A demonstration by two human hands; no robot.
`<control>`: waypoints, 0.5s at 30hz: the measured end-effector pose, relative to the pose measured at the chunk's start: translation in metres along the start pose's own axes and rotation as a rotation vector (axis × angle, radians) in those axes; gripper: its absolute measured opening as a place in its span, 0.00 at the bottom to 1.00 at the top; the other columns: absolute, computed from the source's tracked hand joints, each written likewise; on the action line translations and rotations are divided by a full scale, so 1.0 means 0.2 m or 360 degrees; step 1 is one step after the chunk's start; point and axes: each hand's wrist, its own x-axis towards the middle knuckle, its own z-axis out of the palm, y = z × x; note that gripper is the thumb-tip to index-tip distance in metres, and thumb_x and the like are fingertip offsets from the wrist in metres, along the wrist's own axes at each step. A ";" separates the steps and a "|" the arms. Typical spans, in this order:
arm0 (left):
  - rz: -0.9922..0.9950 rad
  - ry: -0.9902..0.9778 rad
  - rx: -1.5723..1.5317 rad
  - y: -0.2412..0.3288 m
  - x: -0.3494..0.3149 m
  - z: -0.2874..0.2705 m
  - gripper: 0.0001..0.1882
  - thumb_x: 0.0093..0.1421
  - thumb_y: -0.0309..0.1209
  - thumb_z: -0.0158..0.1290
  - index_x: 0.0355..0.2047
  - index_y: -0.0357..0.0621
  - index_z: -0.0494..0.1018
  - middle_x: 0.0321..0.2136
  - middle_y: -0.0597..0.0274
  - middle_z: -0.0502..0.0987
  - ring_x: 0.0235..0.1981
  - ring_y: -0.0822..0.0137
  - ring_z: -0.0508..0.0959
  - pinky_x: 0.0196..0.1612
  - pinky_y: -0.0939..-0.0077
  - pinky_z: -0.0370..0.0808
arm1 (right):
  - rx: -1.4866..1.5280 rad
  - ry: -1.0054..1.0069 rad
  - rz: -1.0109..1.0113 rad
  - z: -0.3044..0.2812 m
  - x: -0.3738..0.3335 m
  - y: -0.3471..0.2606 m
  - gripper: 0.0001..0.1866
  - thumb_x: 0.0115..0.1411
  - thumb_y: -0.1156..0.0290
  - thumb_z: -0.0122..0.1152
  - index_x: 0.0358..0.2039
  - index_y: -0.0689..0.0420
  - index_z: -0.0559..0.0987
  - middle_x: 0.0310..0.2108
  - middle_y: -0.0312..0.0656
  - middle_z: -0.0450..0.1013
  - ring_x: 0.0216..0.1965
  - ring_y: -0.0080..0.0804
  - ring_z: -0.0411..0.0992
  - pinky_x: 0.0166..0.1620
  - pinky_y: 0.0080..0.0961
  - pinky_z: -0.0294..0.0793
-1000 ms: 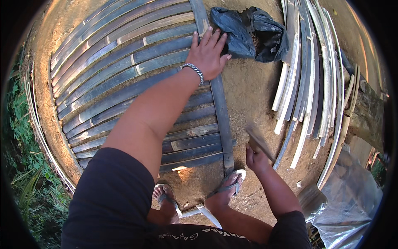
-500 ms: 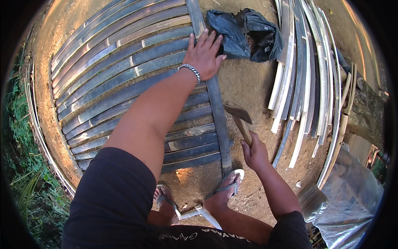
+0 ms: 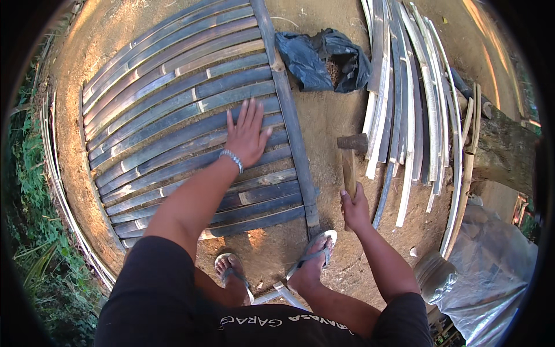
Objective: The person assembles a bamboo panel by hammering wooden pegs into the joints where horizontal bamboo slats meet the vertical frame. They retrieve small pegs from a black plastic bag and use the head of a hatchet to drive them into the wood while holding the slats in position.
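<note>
My left hand (image 3: 248, 137) lies flat with fingers spread over the dark slats of a bamboo panel (image 3: 272, 193), just left of its long side rail (image 3: 293, 128). Whether its palm presses on the slats or hovers slightly above them, I cannot tell. To the right of that rail, my right hand (image 3: 356, 209) is wrapped round the wooden handle of a hammer (image 3: 349, 168). The hammer is held upright, its dark metal head at the top, above bare soil and apart from the panel.
Beyond the hammer lies an open black plastic bag (image 3: 300, 61) with small brown bits inside. Loose bamboo strips (image 3: 411, 110) are piled at the right, near a log (image 3: 509, 144) and a clear plastic sheet (image 3: 485, 260). My sandalled feet (image 3: 315, 254) stand at the panel's near end.
My left hand has left the side rail by the black bag and come nearer and leftward over the slats. The hammer has turned more upright, shifting slightly right in my right hand.
</note>
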 end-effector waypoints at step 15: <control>0.0029 -0.0662 0.0147 0.03 -0.13 -0.26 0.75 0.44 0.76 0.64 0.80 0.57 0.36 0.81 0.54 0.31 0.81 0.49 0.30 0.76 0.33 0.29 | -0.0835 -0.0096 0.0153 -0.65 -0.57 -0.73 0.20 0.71 0.64 0.60 0.57 0.58 0.69 0.36 0.62 0.78 0.40 0.67 0.78 0.42 0.50 0.76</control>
